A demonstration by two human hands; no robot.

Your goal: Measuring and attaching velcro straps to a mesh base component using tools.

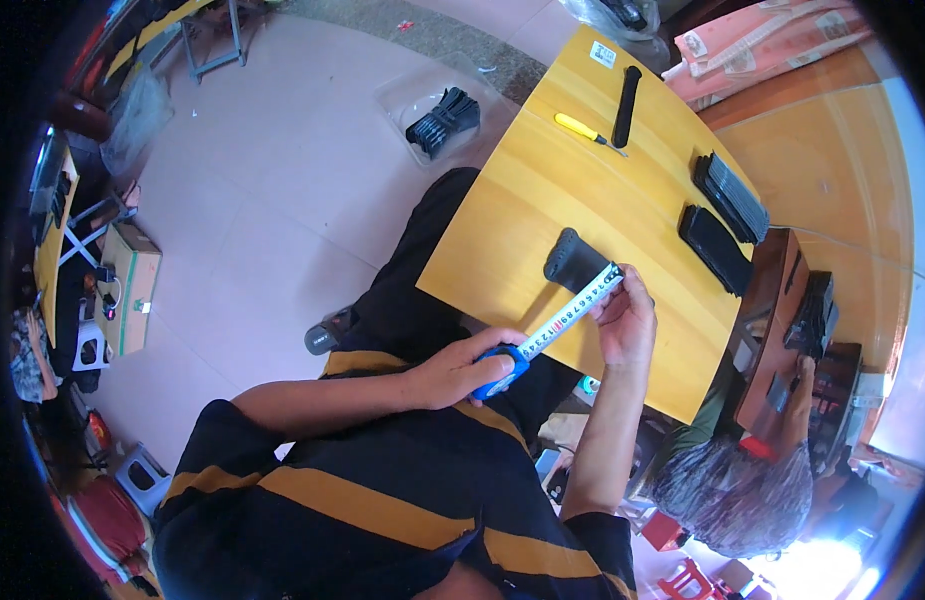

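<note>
My left hand (452, 372) is closed round a blue tape measure (500, 372) near the front edge of the yellow wooden table. Its white blade (567, 318) is drawn out, slanting up to the right. The blade's end is pinched between the fingers of my right hand (625, 318). Beyond the blade, a dark grey piece (576, 258) with a flared, ridged end lies on the table, close to the blade's end and partly behind it. Whether the blade touches the piece, I cannot tell.
A yellow-handled tool (587, 131) and a long black strip (627, 108) lie at the table's far end. Two stacks of black pieces, one (730, 197) behind the other (715, 248), line the right edge. A clear tray (390, 100) holds a black bundle on the floor. A co-worker (737, 490) sits at right.
</note>
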